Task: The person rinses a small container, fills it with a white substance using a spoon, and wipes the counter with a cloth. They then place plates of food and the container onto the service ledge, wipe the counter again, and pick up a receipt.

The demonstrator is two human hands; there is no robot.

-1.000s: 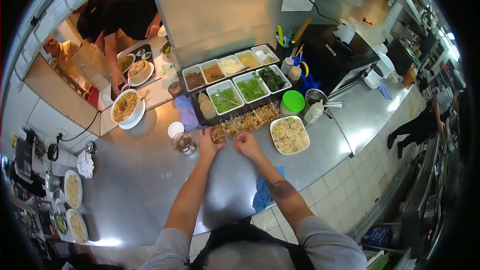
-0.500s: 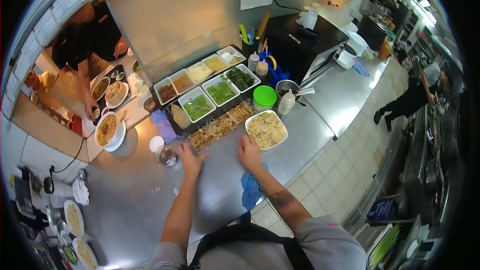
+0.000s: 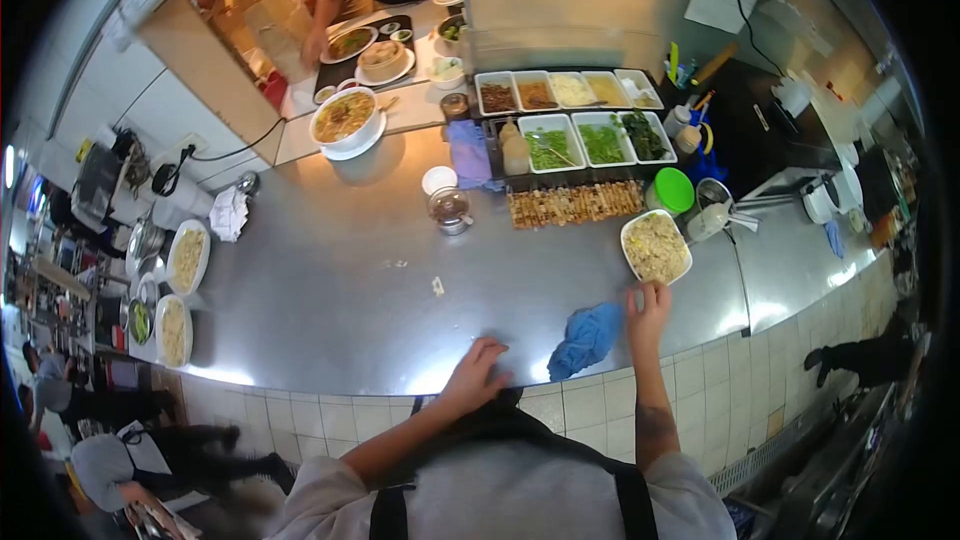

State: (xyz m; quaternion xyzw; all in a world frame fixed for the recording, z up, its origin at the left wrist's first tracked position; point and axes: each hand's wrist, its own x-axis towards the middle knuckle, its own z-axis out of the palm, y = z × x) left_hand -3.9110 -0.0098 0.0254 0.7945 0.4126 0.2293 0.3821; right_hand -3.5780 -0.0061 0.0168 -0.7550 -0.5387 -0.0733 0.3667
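My right hand (image 3: pixel 648 312) is just in front of a white square bowl of fried rice (image 3: pixel 656 247), its bent fingers right at the near rim and the thumb apart on the left. Over the front edge of the steel counter (image 3: pixel 330 280), close to my body, my left hand (image 3: pixel 480 375) is empty, with its fingers loosely bent and apart. Between the two hands lies a crumpled blue cloth (image 3: pixel 586 340). Behind the bowl stands a tub with a green lid (image 3: pixel 671 190), beside a white squeeze bottle (image 3: pixel 709 223).
Containers of chopped greens (image 3: pixel 549 147) and toppings line the back, behind a row of browned pieces (image 3: pixel 577 204). A glass jar (image 3: pixel 450 210) stands mid-counter. A noodle soup bowl (image 3: pixel 346 118) is by the pass window, where people stand. Oval rice dishes (image 3: pixel 188 257) sit left.
The view has turned left. My left hand has drawn back from mid-counter to the front edge. My right hand has moved from the bowl's left side to its near rim.
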